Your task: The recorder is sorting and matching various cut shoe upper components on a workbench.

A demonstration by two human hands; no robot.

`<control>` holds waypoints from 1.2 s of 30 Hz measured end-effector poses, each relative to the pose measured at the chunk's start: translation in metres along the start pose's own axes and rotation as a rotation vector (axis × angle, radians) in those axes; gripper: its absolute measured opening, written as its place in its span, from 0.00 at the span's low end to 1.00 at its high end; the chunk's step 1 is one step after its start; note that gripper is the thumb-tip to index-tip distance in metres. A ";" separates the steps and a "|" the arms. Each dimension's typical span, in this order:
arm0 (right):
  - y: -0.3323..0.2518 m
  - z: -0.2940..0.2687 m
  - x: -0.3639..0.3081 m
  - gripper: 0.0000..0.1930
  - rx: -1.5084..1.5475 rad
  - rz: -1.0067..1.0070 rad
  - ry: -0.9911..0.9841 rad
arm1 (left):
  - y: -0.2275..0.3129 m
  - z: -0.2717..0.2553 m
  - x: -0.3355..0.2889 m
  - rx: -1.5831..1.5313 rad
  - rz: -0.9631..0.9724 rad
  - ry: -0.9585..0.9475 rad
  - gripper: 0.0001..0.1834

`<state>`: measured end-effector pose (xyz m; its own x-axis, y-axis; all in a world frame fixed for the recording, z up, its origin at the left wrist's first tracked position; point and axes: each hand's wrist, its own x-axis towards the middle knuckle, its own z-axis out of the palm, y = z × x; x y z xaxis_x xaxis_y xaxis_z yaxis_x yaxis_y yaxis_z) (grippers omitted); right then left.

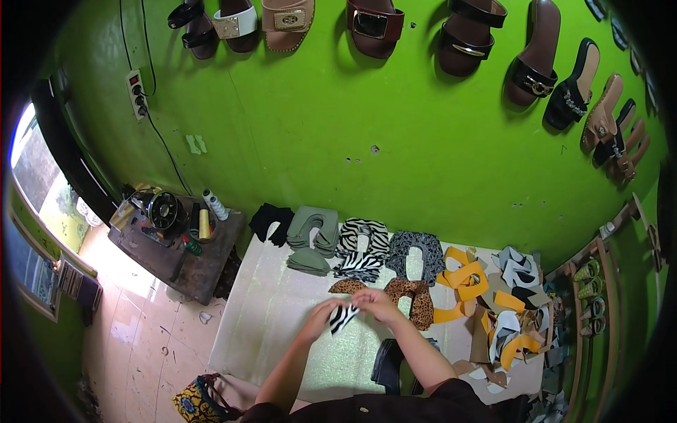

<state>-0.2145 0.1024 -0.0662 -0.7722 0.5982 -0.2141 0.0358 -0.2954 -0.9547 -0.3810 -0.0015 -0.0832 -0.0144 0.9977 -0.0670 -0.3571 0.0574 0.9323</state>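
Note:
My left hand (322, 319) and my right hand (377, 306) hold a small zebra-print material piece (342, 319) between them, above the pale table. Both hands have their fingers closed at its upper edges, and its lower end hangs down. Just beyond them lie leopard-print cut pieces (417, 314), some of them curved. Farther back is a stack of zebra-print cut pieces (364, 233), between olive-green cut pieces (307, 262) on the left and grey-and-black patterned pieces (400, 258) on the right. Black pieces (265, 216) lie at the far left corner.
The pale table (264, 317) carries yellow pieces (472, 280) and a heap of mixed scraps (509, 331) at right. Black strips (386, 363) lie near my body. A sewing machine (163, 209) stands on a dark bench at left. Sandals (375, 32) hang on the green wall.

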 end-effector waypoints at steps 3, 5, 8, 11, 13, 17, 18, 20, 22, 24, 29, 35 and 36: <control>-0.012 -0.030 0.023 0.06 0.057 -0.050 0.411 | 0.028 0.005 0.037 -0.115 -0.156 0.133 0.14; -0.008 -0.045 0.049 0.05 0.037 -0.137 0.633 | 0.020 -0.008 0.067 0.051 -0.032 0.204 0.16; 0.016 -0.080 0.076 0.07 -0.016 -0.207 0.745 | 0.025 -0.005 0.105 0.633 0.258 0.257 0.25; 0.028 -0.087 0.083 0.10 -0.448 -0.079 0.853 | 0.024 0.005 0.126 1.154 0.431 0.205 0.40; 0.007 -0.052 0.077 0.15 -0.942 0.062 0.910 | 0.022 0.006 0.131 1.416 0.366 0.000 0.47; 0.024 -0.058 0.089 0.24 -1.111 -0.162 0.789 | -0.016 -0.005 0.162 1.555 0.269 -0.072 0.50; 0.019 -0.060 0.090 0.28 -1.080 -0.075 0.639 | -0.022 -0.007 0.166 1.532 0.240 -0.068 0.47; 0.005 -0.057 0.088 0.33 -1.170 0.060 0.362 | -0.031 -0.022 0.170 1.511 0.225 -0.128 0.44; -0.005 -0.061 0.084 0.35 -1.262 0.080 0.277 | -0.031 -0.028 0.170 1.419 0.224 -0.238 0.38; -0.003 -0.068 0.085 0.37 -1.469 0.172 0.135 | -0.027 -0.032 0.173 1.388 0.201 -0.289 0.37; 0.006 -0.064 0.087 0.35 -1.397 0.133 0.246 | -0.032 -0.039 0.175 1.364 0.258 -0.293 0.32; 0.020 -0.059 0.082 0.28 -1.276 0.113 0.336 | -0.040 -0.043 0.171 1.398 0.244 -0.292 0.32; 0.021 -0.059 0.079 0.27 -1.263 0.121 0.345 | -0.038 -0.040 0.170 1.398 0.246 -0.296 0.32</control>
<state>-0.2375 0.1877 -0.1157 -0.5280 0.8314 -0.1731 0.8032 0.4225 -0.4200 -0.4073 0.1645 -0.1444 0.3116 0.9486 0.0556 0.8145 -0.2968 0.4986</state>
